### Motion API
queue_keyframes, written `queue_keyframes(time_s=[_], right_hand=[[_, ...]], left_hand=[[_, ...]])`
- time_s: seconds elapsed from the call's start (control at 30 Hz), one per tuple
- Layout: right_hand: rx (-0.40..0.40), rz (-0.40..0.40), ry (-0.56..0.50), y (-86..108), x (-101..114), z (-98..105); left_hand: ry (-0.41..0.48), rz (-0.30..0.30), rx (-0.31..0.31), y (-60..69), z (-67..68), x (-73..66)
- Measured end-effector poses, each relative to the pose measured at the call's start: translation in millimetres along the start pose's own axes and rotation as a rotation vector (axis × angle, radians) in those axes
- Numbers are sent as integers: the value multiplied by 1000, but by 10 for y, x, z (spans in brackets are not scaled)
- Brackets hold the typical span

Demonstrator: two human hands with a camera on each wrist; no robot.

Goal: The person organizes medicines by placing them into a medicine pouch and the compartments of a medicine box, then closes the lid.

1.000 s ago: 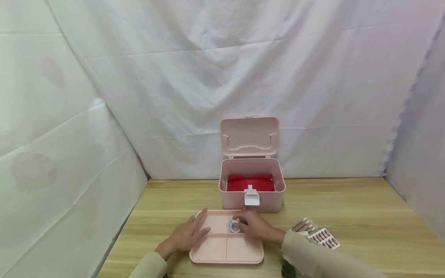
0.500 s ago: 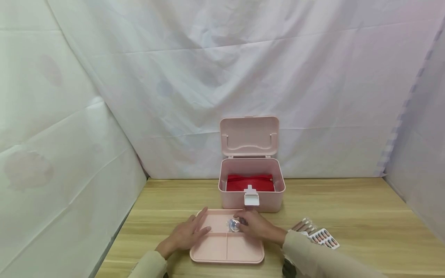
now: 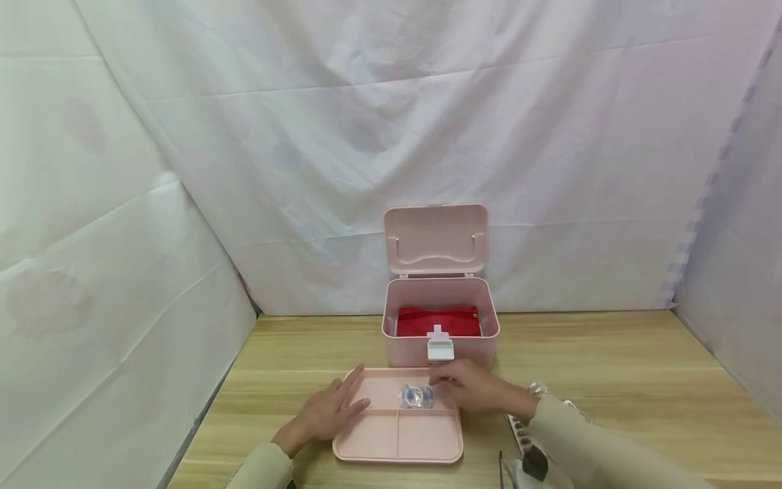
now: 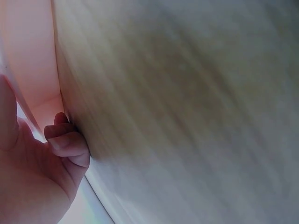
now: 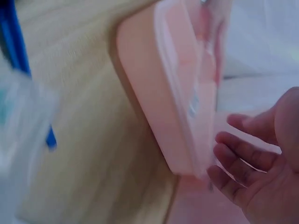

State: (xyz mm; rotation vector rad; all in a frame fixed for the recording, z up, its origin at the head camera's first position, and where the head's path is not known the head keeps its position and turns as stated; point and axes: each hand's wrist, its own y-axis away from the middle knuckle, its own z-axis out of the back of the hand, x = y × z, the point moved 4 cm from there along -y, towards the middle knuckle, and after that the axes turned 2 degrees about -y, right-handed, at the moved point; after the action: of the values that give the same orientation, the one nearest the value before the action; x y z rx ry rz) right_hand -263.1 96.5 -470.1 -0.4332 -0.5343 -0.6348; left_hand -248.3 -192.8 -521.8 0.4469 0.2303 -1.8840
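Note:
A shallow pink divided tray (image 3: 368,436) lies on the wooden table, with one long compartment at the back and two in front. My left hand (image 3: 324,411) holds its left edge, the thumb over the inside; in the left wrist view, the lower fingers (image 4: 70,144) curl against the outer wall. A clear plastic packet (image 3: 418,396) with a white ring and blue bits lies in the back compartment. My right hand (image 3: 469,386) hovers at the tray's back right corner, just right of the packet. In the right wrist view its fingers (image 5: 233,161) are loosely bent and hold nothing.
Behind the tray stands a pink box (image 3: 403,353), lid (image 3: 436,238) raised, a red zip pouch (image 3: 438,322) inside. A blister pack (image 3: 519,432) lies partly under my right forearm. The right wrist view shows a blue stick (image 5: 16,42). White cloth (image 3: 305,170) hangs behind.
My right hand has let go of the packet and moved right, off it. The packet now lies fully in view. My left hand has stayed on the tray's edge.

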Motion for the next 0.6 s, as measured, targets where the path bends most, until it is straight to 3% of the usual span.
queue_keyframes(time_s=[0.2, 0.43, 0.6], right_hand=[[16, -118, -67, 217, -92, 333], [57, -91, -59, 477, -254, 622], [81, -116, -99, 639, -438, 728]], left_hand=[[5, -7, -2, 16, 17, -25], [2, -7, -5, 24, 22, -23], [-7, -6, 1, 8, 7, -7]])
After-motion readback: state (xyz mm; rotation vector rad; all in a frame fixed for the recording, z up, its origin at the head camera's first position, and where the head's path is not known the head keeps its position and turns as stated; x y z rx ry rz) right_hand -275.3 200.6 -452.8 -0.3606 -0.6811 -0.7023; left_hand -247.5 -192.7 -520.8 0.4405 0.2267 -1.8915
